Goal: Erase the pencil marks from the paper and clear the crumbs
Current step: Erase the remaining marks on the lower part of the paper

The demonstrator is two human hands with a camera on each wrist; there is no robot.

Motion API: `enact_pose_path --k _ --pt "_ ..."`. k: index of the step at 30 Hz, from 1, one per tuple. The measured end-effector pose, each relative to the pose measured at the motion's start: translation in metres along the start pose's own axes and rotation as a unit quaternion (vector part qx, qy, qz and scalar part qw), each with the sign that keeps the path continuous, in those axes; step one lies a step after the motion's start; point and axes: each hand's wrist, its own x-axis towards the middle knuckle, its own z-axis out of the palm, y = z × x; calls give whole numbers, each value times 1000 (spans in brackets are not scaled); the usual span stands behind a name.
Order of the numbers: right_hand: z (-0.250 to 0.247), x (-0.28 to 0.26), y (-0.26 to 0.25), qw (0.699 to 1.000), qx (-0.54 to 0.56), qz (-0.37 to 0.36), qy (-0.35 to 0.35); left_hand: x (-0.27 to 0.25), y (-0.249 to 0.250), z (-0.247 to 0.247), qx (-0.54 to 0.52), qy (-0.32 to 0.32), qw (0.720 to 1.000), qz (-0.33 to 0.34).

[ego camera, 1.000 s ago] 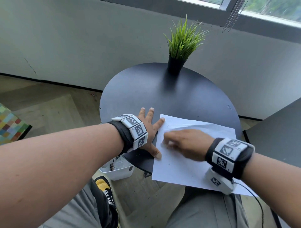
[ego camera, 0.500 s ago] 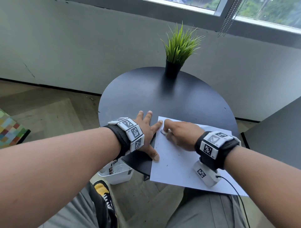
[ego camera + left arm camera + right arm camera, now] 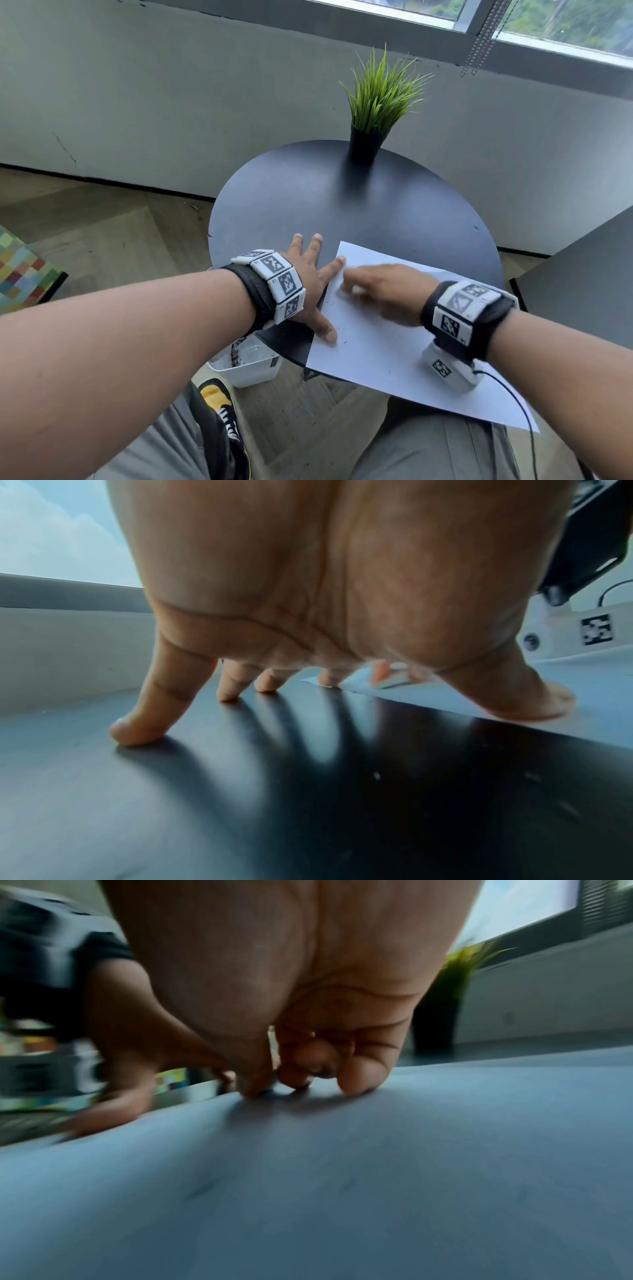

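A white sheet of paper [image 3: 376, 353] lies on the round black table [image 3: 308, 192], its near part hanging over the edge. Small dark specks [image 3: 337, 329] dot its left side. My left hand [image 3: 318, 287] lies spread flat, index finger and thumb [image 3: 534, 704] pressing the paper's left edge, the other fingers on the table. My right hand [image 3: 356, 291], blurred by motion, is curled with fingertips [image 3: 298, 1074] down on the paper [image 3: 342, 1177] near its far left corner. In the left wrist view it pinches a small white eraser [image 3: 392, 681] against the sheet.
A potted green grass plant [image 3: 376, 102] stands at the table's far edge. A white bin [image 3: 246, 366] sits on the floor under the table's left side. A second dark tabletop [image 3: 582, 274] is close on the right. My knees are below the overhanging paper.
My right hand slid up to the paper's far left corner, then back a little, and is now motion-blurred. My left hand kept its place on the paper's edge.
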Motion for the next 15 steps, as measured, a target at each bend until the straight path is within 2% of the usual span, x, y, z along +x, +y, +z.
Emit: enact_pose_path --k 2,4,7,8,10,12,15 --pt "-3 6 11 999 -15 35 38 -1 0 -2 6 -3 1000 -2" --pt "5 2 1 999 -36 -13 25 -2 0 -4 11 -13 1000 -4" --pt "19 -12 -14 994 -27 -101 -36 -2 -1 -5 12 -20 1000 0" --pt "16 -11 -10 996 -22 -85 -30 -1 -1 -5 14 -22 1000 0" --pt "5 -7 8 1000 -16 -7 20 -1 0 -6 16 -23 1000 -2" --pt "6 -7 13 999 -21 9 47 0 1 -6 18 -22 1000 -2" --pt "20 -17 -14 996 -29 -89 -12 -1 -1 -6 21 -26 999 0"
